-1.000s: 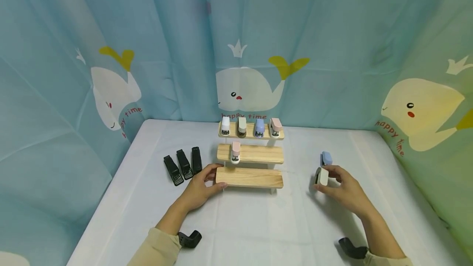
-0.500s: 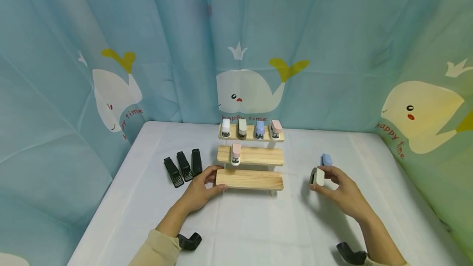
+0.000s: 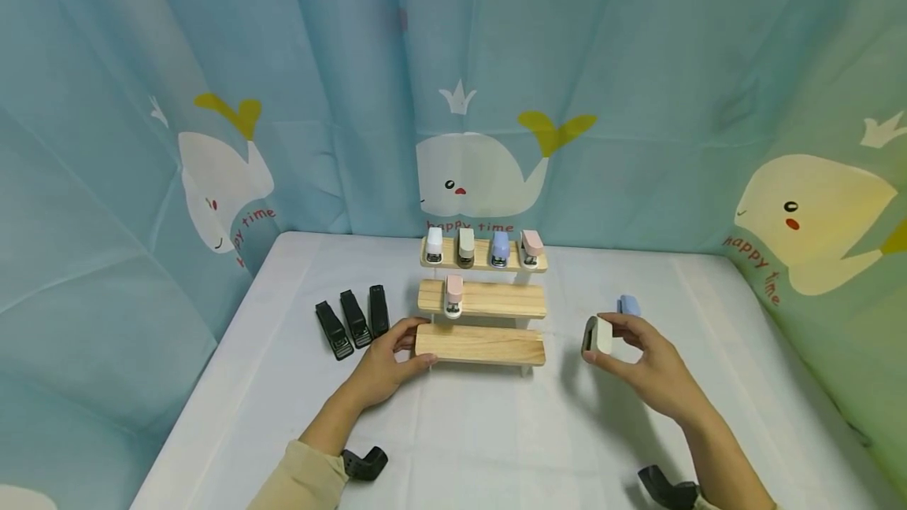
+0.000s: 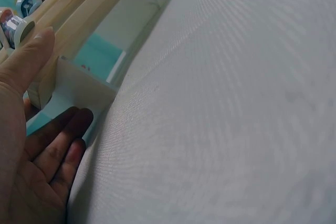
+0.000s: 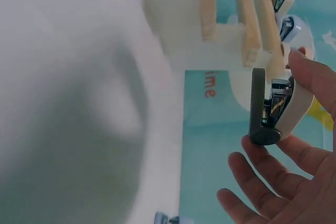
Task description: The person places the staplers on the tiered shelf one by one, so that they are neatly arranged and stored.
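The wooden stand (image 3: 482, 345) is in the middle of the head view, on the white table (image 3: 468, 431). It looks stiff and light, so a bump could slide it; its left end seems a good place to hold. The left hand (image 3: 386, 360) has the lowest step there, thumb by the front and a finger behind. The right hand (image 3: 655, 364), at the lower right, pinches a small pale stapler (image 3: 600, 335), thumb by one end and fingertips by the other. The stapler is up off the table, right of the stand. It looks hard, light and a bit smooth. Holding both ends seems best, because squeezing top and bottom could press it. Its shiny metal part (image 5: 278, 100) faces out, with no fingers on it.
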The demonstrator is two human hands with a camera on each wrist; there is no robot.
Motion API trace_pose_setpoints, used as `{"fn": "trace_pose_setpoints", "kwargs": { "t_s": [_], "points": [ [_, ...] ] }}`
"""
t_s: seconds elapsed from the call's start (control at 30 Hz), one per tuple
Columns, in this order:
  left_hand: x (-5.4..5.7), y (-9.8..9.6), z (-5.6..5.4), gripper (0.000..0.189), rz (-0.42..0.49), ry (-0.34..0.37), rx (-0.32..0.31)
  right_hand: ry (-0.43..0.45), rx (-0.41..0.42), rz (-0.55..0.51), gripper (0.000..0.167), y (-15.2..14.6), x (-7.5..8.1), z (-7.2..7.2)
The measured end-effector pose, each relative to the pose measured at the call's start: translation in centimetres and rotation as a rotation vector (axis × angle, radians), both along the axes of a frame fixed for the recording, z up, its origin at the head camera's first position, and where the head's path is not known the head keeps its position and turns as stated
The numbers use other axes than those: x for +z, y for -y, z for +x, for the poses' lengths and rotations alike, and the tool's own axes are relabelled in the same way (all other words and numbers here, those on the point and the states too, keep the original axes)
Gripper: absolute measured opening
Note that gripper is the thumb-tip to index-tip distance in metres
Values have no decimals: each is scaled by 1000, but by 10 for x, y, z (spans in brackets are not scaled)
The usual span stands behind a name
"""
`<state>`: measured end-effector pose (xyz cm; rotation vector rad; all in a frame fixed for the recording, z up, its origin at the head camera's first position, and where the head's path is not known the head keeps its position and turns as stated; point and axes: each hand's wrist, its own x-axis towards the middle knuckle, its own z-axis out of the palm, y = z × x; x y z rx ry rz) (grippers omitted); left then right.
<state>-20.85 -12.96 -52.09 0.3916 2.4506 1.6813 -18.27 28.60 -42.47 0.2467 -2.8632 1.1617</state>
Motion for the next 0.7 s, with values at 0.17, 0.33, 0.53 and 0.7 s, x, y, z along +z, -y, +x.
{"fn": "trace_pose_setpoints", "kwargs": {
  "t_s": [0.17, 0.33, 0.53, 0.7],
  "points": [
    [1, -1, 0, 61, -3, 6, 7, -31, 14, -1, 67, 7, 4, 3],
    [2, 0, 1, 61, 0, 15, 12, -93, 31, 15, 63, 15, 5, 4],
    [2, 0, 1, 61, 8, 9, 4, -93, 36, 16, 64, 22, 10, 3],
    [1, 1, 0, 60, 17, 7, -10, -61, 42, -12, 66, 27, 13, 2]
  ]
}}
